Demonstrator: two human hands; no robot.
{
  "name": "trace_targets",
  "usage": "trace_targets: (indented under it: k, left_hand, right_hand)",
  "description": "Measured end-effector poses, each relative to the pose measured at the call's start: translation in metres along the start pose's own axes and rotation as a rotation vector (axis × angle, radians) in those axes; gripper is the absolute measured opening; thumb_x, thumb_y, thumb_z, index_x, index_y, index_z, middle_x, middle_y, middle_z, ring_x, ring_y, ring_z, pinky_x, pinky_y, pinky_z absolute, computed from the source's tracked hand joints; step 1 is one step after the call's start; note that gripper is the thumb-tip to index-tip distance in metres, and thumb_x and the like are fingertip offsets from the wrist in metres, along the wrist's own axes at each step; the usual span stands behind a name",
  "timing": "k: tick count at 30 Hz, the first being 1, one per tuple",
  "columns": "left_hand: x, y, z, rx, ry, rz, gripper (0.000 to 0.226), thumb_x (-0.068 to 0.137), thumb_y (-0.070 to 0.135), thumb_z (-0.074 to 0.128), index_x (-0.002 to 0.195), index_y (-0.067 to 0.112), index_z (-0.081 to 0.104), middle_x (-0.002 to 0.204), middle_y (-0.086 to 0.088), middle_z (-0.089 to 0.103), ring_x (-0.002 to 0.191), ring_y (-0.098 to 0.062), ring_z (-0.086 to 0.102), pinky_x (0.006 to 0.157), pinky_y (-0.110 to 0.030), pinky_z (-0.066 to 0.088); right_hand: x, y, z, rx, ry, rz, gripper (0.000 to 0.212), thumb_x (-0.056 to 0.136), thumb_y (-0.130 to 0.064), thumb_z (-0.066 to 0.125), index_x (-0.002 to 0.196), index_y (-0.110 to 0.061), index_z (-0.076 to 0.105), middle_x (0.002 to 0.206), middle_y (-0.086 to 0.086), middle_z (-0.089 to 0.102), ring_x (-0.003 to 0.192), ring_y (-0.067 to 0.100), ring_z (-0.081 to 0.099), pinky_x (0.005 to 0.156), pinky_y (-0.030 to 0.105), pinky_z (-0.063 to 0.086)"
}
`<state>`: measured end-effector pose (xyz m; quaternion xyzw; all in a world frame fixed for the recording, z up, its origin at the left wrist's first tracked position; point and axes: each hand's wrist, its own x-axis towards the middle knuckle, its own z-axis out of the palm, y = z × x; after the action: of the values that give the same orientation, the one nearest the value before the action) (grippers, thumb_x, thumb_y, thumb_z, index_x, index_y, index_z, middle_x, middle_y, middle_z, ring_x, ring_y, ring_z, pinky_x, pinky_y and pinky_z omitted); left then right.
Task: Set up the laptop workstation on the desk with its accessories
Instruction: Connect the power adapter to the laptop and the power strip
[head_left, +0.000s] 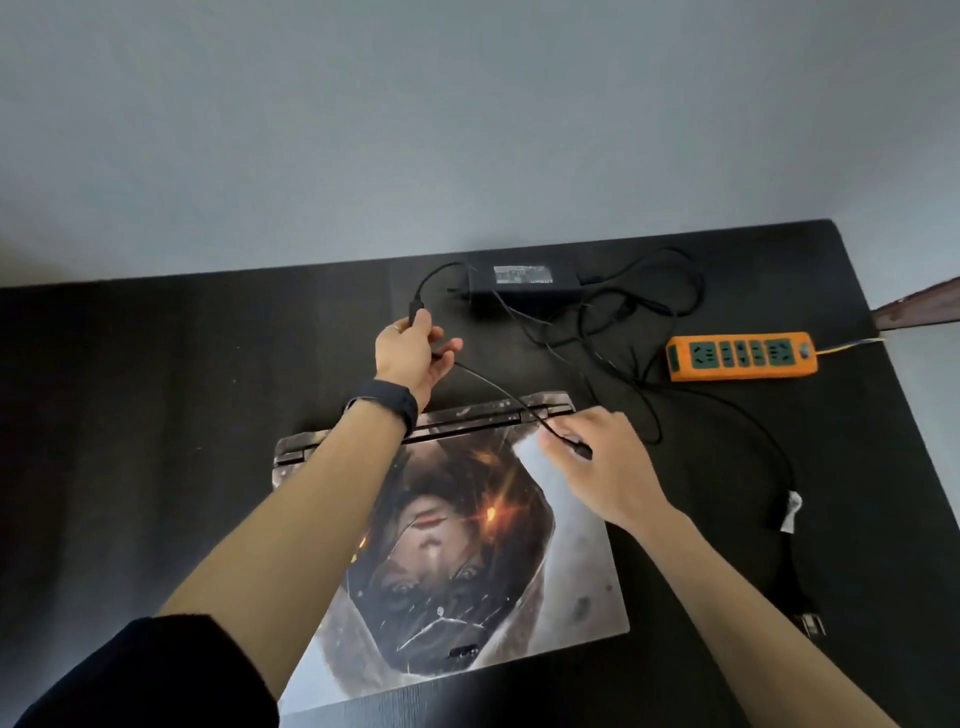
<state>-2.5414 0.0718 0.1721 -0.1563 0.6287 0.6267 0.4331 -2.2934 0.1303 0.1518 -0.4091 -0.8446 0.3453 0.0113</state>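
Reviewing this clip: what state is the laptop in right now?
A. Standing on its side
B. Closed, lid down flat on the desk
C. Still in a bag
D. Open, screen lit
B: the laptop lies flat on the desk with its decorated lid shut, while both hands hold the charger cable above it.

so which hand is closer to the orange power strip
Right. The right hand is over the laptop's back right corner, pinching the charger cable, with the power strip beyond it to the right. The left hand holds the same cable further left.

Orange-and-green power strip, black desk, portrait-printed laptop lid
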Motion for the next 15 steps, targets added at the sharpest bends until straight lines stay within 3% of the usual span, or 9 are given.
trace_targets:
  k: [2, 4, 7, 9, 12, 15]
  left_hand:
    - [0.007, -0.004, 0.008, 0.003, -0.051, -0.002, 0.019, 0.103, 0.02, 0.05, 0.117, 0.008, 0.05, 0.088, -0.005, 0.057, 0.064, -0.016, 0.069, 0.052, -0.022, 0.054]
    - [0.008, -0.007, 0.018, 0.124, -0.132, 0.01, 0.015, 0.104, 0.021, 0.047, 0.112, 0.01, 0.053, 0.096, -0.007, 0.064, 0.074, -0.017, 0.07, 0.058, -0.027, 0.055]
    - [0.003, -0.016, 0.021, 0.709, -0.16, 0.174, 0.029, 0.104, 0.039, 0.04, 0.102, 0.017, 0.059, 0.114, -0.006, 0.068, 0.095, -0.022, 0.063, 0.077, -0.034, 0.051]
    - [-0.006, -0.026, 0.011, 1.11, -0.175, 0.279, 0.047, 0.101, 0.053, 0.035, 0.108, 0.017, 0.065, 0.111, 0.0, 0.065, 0.105, -0.022, 0.057, 0.093, -0.035, 0.044]
    - [-0.02, -0.043, -0.005, 1.473, -0.241, 0.343, 0.053, 0.088, 0.072, 0.035, 0.1, 0.033, 0.068, 0.113, 0.006, 0.065, 0.116, -0.026, 0.056, 0.102, -0.044, 0.042]
    - [-0.03, -0.058, -0.01, 1.717, -0.232, 0.407, 0.072, 0.071, 0.084, 0.049, 0.124, 0.035, 0.058, 0.124, 0.004, 0.056, 0.123, -0.024, 0.046, 0.103, -0.048, 0.037]
  right_hand:
    - [-0.006, 0.012, 0.001, -0.075, 0.003, -0.081, 0.024, 0.092, -0.031, 0.069, 0.115, -0.024, 0.07, 0.103, -0.007, 0.061, 0.095, 0.016, 0.053, 0.083, 0.026, 0.044]
    - [-0.006, 0.017, 0.001, -0.089, -0.015, -0.081, 0.016, 0.092, -0.025, 0.068, 0.107, -0.021, 0.068, 0.098, -0.005, 0.061, 0.087, 0.015, 0.057, 0.079, 0.03, 0.05]
    - [0.0, 0.019, -0.005, -0.039, -0.068, 0.071, 0.013, 0.094, -0.026, 0.068, 0.103, -0.017, 0.067, 0.091, -0.006, 0.066, 0.08, 0.01, 0.064, 0.077, 0.03, 0.055]
    - [0.006, 0.016, -0.015, 0.223, -0.097, 0.261, 0.016, 0.096, -0.025, 0.067, 0.105, -0.013, 0.066, 0.083, -0.001, 0.07, 0.069, 0.009, 0.066, 0.069, 0.03, 0.058]
    - [0.019, 0.011, -0.029, 0.647, -0.107, 0.448, 0.019, 0.099, -0.019, 0.063, 0.11, -0.004, 0.06, 0.083, 0.011, 0.074, 0.054, 0.01, 0.058, 0.059, 0.029, 0.055]
    - [0.029, 0.01, -0.029, 0.82, -0.094, 0.511, 0.015, 0.1, -0.015, 0.061, 0.111, -0.007, 0.056, 0.089, 0.012, 0.077, 0.054, 0.012, 0.059, 0.065, 0.034, 0.057]
